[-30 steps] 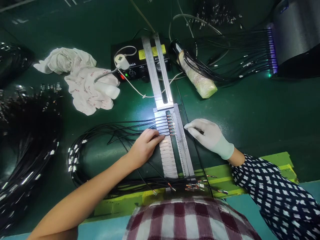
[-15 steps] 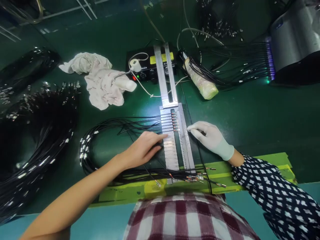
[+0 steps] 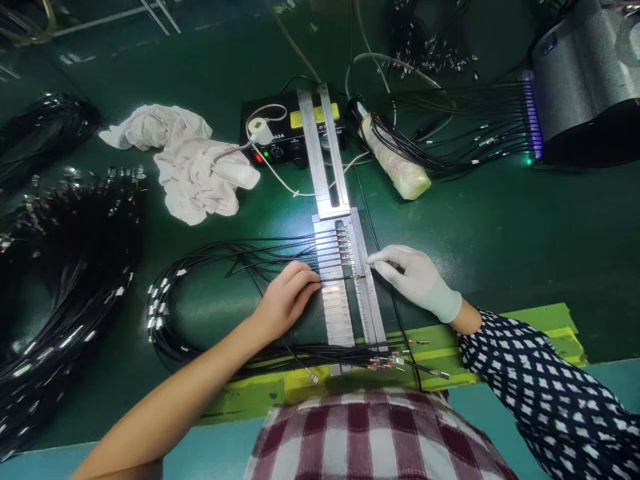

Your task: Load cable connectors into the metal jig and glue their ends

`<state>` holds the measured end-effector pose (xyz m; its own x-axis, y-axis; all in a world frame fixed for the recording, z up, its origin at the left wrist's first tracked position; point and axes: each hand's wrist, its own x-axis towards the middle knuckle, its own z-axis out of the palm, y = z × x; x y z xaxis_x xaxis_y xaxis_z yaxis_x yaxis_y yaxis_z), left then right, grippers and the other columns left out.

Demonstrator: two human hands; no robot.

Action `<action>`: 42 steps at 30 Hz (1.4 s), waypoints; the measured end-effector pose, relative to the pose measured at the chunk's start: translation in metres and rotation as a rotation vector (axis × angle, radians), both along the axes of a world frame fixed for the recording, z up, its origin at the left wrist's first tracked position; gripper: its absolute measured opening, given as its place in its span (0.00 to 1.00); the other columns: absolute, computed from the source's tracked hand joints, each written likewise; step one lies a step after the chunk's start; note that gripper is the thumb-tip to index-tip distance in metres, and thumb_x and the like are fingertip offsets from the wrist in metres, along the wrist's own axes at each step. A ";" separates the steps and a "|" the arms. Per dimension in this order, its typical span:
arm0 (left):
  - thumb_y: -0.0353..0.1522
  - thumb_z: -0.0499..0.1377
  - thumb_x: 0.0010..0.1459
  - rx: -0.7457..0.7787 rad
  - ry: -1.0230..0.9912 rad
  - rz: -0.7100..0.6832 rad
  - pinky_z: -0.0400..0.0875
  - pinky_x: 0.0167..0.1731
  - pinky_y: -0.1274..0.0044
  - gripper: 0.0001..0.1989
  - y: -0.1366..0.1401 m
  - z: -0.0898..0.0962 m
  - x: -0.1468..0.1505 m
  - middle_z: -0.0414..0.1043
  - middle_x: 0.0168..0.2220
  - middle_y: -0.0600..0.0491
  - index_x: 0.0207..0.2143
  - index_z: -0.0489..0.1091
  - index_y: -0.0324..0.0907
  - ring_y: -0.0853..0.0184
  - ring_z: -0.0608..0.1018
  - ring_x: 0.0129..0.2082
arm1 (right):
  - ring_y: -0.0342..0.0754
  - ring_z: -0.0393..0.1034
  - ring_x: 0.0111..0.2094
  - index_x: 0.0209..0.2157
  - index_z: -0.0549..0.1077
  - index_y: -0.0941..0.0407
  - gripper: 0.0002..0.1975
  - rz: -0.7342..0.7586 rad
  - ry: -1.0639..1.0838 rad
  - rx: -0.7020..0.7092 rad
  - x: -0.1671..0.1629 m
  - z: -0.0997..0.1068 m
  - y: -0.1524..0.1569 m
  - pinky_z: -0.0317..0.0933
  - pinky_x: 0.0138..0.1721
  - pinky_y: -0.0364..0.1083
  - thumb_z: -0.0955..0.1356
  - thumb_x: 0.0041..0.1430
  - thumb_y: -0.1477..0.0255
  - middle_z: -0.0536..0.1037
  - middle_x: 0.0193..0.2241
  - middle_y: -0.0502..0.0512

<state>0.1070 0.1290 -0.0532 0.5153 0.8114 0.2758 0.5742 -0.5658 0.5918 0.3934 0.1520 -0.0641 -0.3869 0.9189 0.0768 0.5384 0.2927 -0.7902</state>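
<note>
My bare left hand [image 3: 290, 297] pinches a black cable [image 3: 336, 279] at the left edge of a slotted metal fixture [image 3: 339, 313]. The cable's tipped end lies across the fixture's middle gap. Above it, several black cables lie side by side in the slots, their small metal terminals [image 3: 344, 247] over the gap. My right hand [image 3: 417, 277], in a white glove, is closed with thumb and index fingertip together at the fixture's right rail [image 3: 367, 293]. Anything between those fingertips is too small to make out. The cables loop left in a bundle [image 3: 160, 300].
Loose cable ends [image 3: 390, 360] cross the near end of the fixture. A black control box [image 3: 280, 143], white cloth [image 3: 187, 173] and wrapped roll [image 3: 397, 160] lie beyond. Large cable bundles [image 3: 100, 267] fill the left; a grey machine [image 3: 580, 87] with a lit edge stands far right.
My left hand's extended index finger has drawn back into a pinch, and a cable now lies across the fixture below the others. My right hand stays by the rail. The view has shifted slightly.
</note>
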 end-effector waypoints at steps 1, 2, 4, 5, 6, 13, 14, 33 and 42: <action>0.25 0.55 0.65 0.010 -0.001 -0.006 0.71 0.39 0.78 0.06 0.001 -0.001 0.000 0.69 0.37 0.52 0.43 0.68 0.42 0.70 0.73 0.38 | 0.48 0.75 0.43 0.42 0.78 0.50 0.10 -0.004 -0.002 -0.005 0.000 0.000 0.000 0.66 0.46 0.49 0.64 0.67 0.69 0.81 0.40 0.48; 0.25 0.56 0.65 0.023 0.002 -0.013 0.71 0.39 0.79 0.07 0.002 -0.002 -0.002 0.69 0.37 0.52 0.44 0.68 0.42 0.71 0.73 0.38 | 0.48 0.75 0.43 0.41 0.79 0.50 0.10 -0.006 -0.006 -0.009 -0.001 0.000 0.000 0.66 0.47 0.49 0.65 0.67 0.69 0.81 0.40 0.48; 0.25 0.55 0.65 0.051 0.035 -0.041 0.70 0.37 0.80 0.09 0.004 -0.004 -0.007 0.69 0.36 0.52 0.46 0.69 0.41 0.71 0.73 0.36 | 0.48 0.75 0.43 0.41 0.79 0.50 0.10 -0.010 -0.010 -0.011 -0.001 0.001 0.001 0.65 0.47 0.49 0.65 0.67 0.70 0.82 0.40 0.48; 0.25 0.55 0.65 0.064 0.062 -0.070 0.70 0.36 0.80 0.10 0.005 -0.004 -0.010 0.69 0.36 0.52 0.48 0.68 0.40 0.71 0.73 0.36 | 0.48 0.75 0.43 0.41 0.79 0.50 0.10 -0.013 -0.010 -0.011 -0.002 0.002 0.001 0.65 0.48 0.49 0.65 0.67 0.70 0.82 0.39 0.48; 0.25 0.54 0.66 0.078 0.095 -0.109 0.70 0.35 0.80 0.11 0.006 -0.004 -0.013 0.69 0.36 0.51 0.50 0.68 0.39 0.70 0.73 0.35 | 0.48 0.75 0.42 0.41 0.79 0.50 0.09 -0.014 -0.011 -0.013 -0.002 0.002 0.001 0.65 0.48 0.49 0.65 0.67 0.70 0.82 0.39 0.48; 0.24 0.44 0.68 0.125 0.361 -0.335 0.68 0.32 0.79 0.22 0.020 0.002 -0.027 0.69 0.34 0.51 0.61 0.61 0.38 0.69 0.71 0.31 | 0.47 0.74 0.42 0.40 0.79 0.51 0.09 -0.007 -0.011 -0.016 -0.003 0.003 0.001 0.64 0.48 0.47 0.65 0.67 0.71 0.81 0.38 0.47; 0.24 0.44 0.68 0.141 0.390 -0.338 0.68 0.32 0.79 0.22 0.021 0.003 -0.028 0.70 0.34 0.51 0.62 0.61 0.39 0.69 0.71 0.31 | 0.47 0.74 0.42 0.40 0.79 0.51 0.09 -0.006 -0.010 -0.013 -0.003 0.002 0.001 0.64 0.48 0.47 0.65 0.67 0.71 0.81 0.38 0.47; 0.24 0.45 0.68 0.261 0.475 -0.372 0.66 0.33 0.78 0.19 0.033 0.009 -0.028 0.69 0.34 0.51 0.58 0.64 0.36 0.68 0.70 0.31 | 0.47 0.74 0.41 0.40 0.79 0.51 0.09 0.001 -0.030 -0.022 -0.003 0.005 0.002 0.64 0.48 0.47 0.65 0.68 0.70 0.81 0.38 0.48; 0.25 0.46 0.67 0.222 0.401 -0.246 0.65 0.35 0.75 0.20 0.021 -0.001 -0.022 0.70 0.39 0.48 0.57 0.68 0.42 0.66 0.70 0.36 | 0.47 0.74 0.42 0.40 0.79 0.51 0.09 0.002 -0.038 0.000 -0.003 0.003 0.001 0.63 0.48 0.47 0.65 0.67 0.70 0.81 0.38 0.47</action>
<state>0.0849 0.1497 -0.0545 0.7838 0.5974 0.1696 0.5654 -0.7994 0.2031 0.3907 0.1533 -0.0610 -0.3910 0.9183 0.0618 0.5672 0.2933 -0.7696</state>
